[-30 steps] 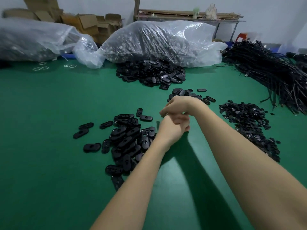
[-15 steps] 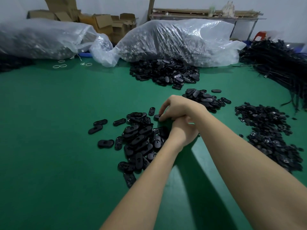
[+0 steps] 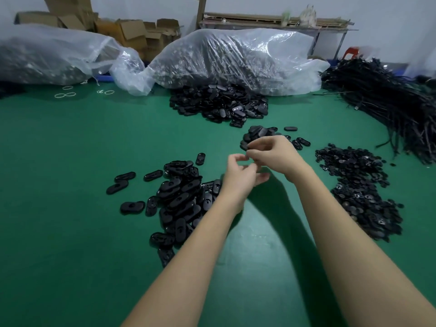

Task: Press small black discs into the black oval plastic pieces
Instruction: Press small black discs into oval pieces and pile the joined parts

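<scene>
Left hand (image 3: 240,177) half-curled, right hand (image 3: 271,153) pinching, hold unclear, oval pieces (image 3: 181,197) just left.

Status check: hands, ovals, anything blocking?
Left hand and right hand raised together, fingers pinched; held part not visible. Oval pile beside left wrist. Nothing blocking.

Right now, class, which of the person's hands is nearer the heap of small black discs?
Right. The right hand hovers just left of the disc heap; the left hand sits further left, by the oval pieces.
</scene>
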